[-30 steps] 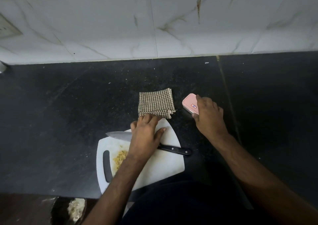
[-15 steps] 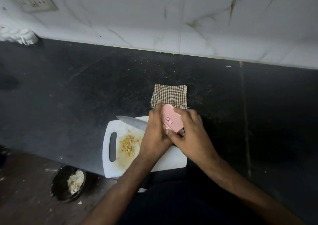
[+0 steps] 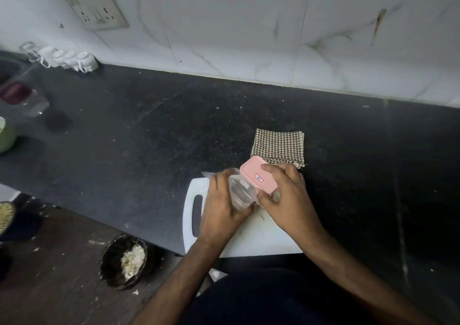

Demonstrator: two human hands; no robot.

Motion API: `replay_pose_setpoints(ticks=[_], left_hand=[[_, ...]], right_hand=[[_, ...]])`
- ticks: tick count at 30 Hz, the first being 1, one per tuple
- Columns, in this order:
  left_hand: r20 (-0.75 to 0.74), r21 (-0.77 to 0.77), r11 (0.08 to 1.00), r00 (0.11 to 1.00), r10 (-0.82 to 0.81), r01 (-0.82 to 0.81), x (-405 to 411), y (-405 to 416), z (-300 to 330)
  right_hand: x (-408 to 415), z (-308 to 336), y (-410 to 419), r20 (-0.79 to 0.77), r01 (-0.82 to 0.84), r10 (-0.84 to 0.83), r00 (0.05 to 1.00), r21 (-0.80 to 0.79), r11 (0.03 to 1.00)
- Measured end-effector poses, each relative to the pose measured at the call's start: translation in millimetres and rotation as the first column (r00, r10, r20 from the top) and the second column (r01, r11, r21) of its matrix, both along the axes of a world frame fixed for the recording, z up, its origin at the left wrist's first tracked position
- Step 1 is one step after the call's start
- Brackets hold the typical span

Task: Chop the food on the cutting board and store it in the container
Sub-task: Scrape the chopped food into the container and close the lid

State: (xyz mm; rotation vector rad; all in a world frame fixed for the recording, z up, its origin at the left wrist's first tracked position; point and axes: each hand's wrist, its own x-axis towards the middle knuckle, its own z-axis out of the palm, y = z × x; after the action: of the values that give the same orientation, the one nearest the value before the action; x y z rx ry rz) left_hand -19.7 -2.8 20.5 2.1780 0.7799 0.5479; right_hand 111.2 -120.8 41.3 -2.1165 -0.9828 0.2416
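**Pink-lidded container held in both hands above the cutting board**

Nearest the camera, two bare forearms are extended forward from the lower edge of the view, converging over the white cutting board. To the left, on a brown lower surface, a dark bowl with pale scraps inside is seen. The board lies at the front edge of the black countertop, its handle slot turned to the left; only a few small bits of food can be made out on its bare part, the rest being hidden by the hands.

The left hand is curled around the clear plastic container, with the fingers wrapped along its left side and the wrist bent slightly inward. The right hand is closed on the pink lid, the fingers draped over its far right end and the thumb pressed at the near corner. The lid is tilted and its left edge is lifted from the container's rim. A small red and blue label is shown on the lid's top. The tip of a knife blade is visible just beyond the left hand.

Just behind the hands, a folded checked cloth is laid on the countertop. Farther left, blurred glassware is lined against the marbled wall, where a socket plate is mounted.
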Motion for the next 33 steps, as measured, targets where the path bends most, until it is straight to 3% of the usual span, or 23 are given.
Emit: replay_pose_setpoints(ticks=[7, 12, 18, 22, 28, 30, 33], left_hand=[[-0.072, 0.012, 0.999, 0.996, 0.045, -0.044, -15.3, 28.5, 1.1], [-0.015, 0.009, 0.999, 0.999, 0.034, -0.034, -16.7, 36.6, 4.1], [0.017, -0.005, 1.000, 1.000, 0.001, -0.001, -15.0, 36.9, 16.2], [-0.006, -0.008, 1.000, 1.000, -0.007, 0.007, -12.3, 36.7, 15.0], [-0.041, 0.009, 0.999, 0.998, -0.049, 0.049, -10.0, 28.4, 13.7], [-0.059, 0.012, 0.999, 0.998, -0.038, 0.039, -11.1, 26.5, 12.1], [-0.104, 0.005, 1.000, 0.995, -0.011, 0.012, -15.9, 24.6, 11.4]], right_hand=[[16.4, -20.1, 16.7, 0.015, 0.082, -0.081, 0.997, -0.129, 0.988], [33.2, -31.3, 20.3, 0.025, 0.135, -0.133, 0.991, -0.197, 0.971], [45.1, -34.9, 22.2, -0.045, 0.184, -0.185, 0.982, -0.034, 0.982], [52.6, -26.1, 18.9, -0.013, 0.213, -0.216, 0.976, -0.110, 0.971], [63.0, -25.3, 10.6, -0.176, 0.215, -0.258, 0.950, -0.228, 0.950], [61.7, -28.1, 8.5, -0.113, 0.205, -0.245, 0.963, -0.284, 0.937], [57.7, -30.2, 8.1, 0.148, 0.197, -0.149, 0.978, -0.399, 0.896]])
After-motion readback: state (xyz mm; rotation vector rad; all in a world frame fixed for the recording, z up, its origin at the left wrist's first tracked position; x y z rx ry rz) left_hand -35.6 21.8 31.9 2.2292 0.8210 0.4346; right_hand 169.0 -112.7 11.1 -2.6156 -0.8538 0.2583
